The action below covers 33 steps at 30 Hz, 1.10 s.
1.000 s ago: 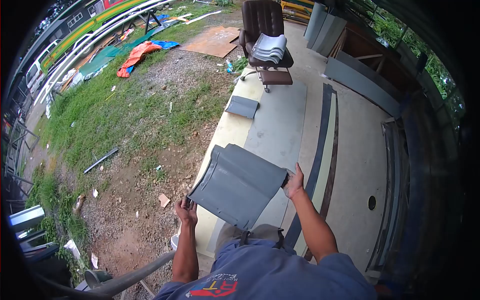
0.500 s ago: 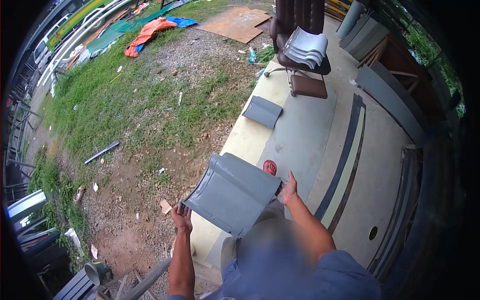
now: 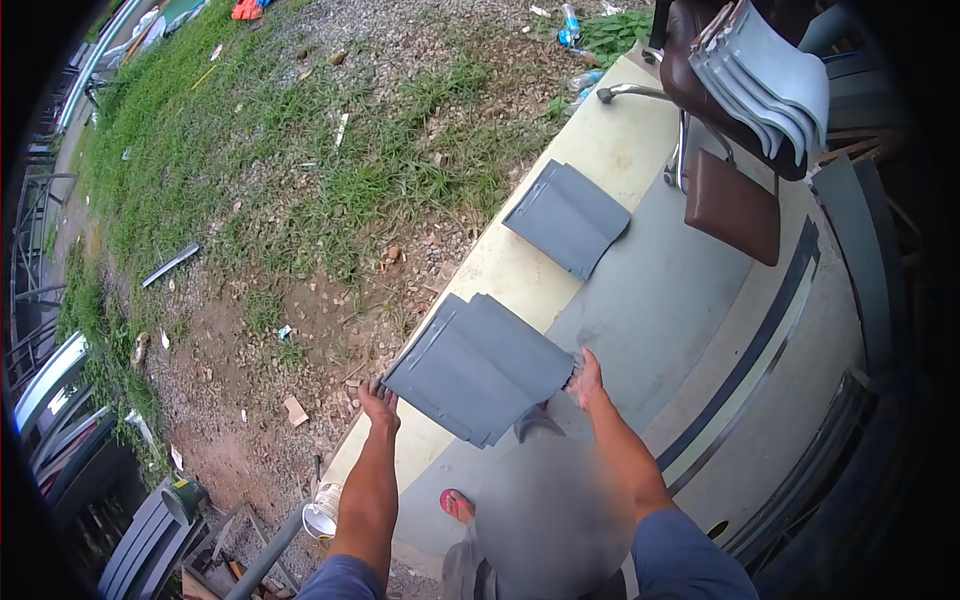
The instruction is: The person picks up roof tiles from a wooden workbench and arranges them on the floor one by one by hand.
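Note:
A grey roof tile (image 3: pixel 480 370) spans the gap between my two hands, with its broad face turned up. My left hand (image 3: pixel 379 403) grips its left edge, and my right hand (image 3: pixel 585 380) is closed on the right edge; the tile hides some fingers. Just beyond it, a second grey roof tile (image 3: pixel 568 219) lies on the pale floor strip. Several lighter roof tiles (image 3: pixel 765 80) are stacked on the seat of a brown office chair (image 3: pixel 733 205) at the upper right.
The concrete ledge (image 3: pixel 470 265) drops to grass and gravel (image 3: pixel 300 230) on the left. A white bucket (image 3: pixel 321 513) stands by my left forearm. Long flat strips (image 3: pixel 745 350) lie to the right. Curved grey pieces (image 3: pixel 145 545) sit at the lower left.
I have moved forward along the ledge with the tile still in both hands. The tile on the floor and the chair now appear nearer. A red sandal shows lower in view.

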{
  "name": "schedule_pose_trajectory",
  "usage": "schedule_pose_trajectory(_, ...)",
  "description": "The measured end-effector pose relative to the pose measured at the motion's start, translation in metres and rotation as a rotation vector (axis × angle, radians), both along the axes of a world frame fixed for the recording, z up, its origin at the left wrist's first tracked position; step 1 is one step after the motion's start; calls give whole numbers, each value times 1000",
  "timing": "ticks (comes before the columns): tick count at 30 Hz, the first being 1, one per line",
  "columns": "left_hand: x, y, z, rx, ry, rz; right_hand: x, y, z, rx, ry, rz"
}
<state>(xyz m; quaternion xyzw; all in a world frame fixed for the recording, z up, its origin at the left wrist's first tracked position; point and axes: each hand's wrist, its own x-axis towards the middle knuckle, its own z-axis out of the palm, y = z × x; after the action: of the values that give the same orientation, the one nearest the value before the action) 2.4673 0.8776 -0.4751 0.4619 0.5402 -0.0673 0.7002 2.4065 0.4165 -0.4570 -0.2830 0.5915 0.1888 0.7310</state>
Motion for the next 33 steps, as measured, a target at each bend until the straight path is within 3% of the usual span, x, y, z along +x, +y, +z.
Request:
schedule_pose_trajectory(3,54,-42,-68,-12,57,-36,45,-32,-76,-45,121,5)
schedule_pose_trajectory(8,106,-70,-172,1,97,-64,87,-65,-203,23,56,-64)
schedule_pose_trajectory(15,134,-85,-258,37,152,-32,115,-79,-304,47,49,-113)
schedule_pose_trajectory(24,139,-110,-280,-59,157,-15,124,-99,-328,50,83,-184)
schedule_pose_trajectory(26,133,-116,-280,-82,129,-49,120,-100,-320,16,64,-425)
schedule_pose_trajectory(29,128,-133,-255,-126,54,-107,88,-105,-290,39,33,-386)
schedule_pose_trajectory(31,114,-133,-232,-173,33,-132,29,-113,-270,56,82,-105)
schedule_pose_trajectory(33,86,-120,-208,-77,155,-178,-36,-113,-231,-112,333,329)
